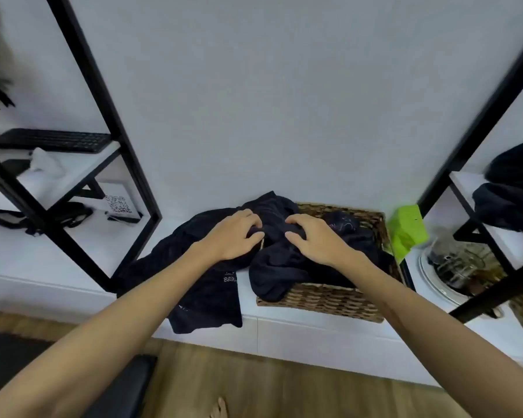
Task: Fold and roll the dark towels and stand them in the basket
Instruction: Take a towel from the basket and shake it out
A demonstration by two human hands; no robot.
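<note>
Seen from the head camera: left hand [234,236] and right hand [313,239] side by side, palms down, fingers curled into a heap of crumpled dark navy towels [272,224], each hand clamped on a fold of the cloth, thumbs close but apart. Lay partly inside the rectangular woven wicker basket [323,300] on the low white bench [58,267], partly spilled over its left rim and across the bench top, one end drooping past the front edge. Stood just right of the basket: a bright green box [406,229]; lay on the left black-framed shelf [70,179]: a black keyboard [52,140].
</note>
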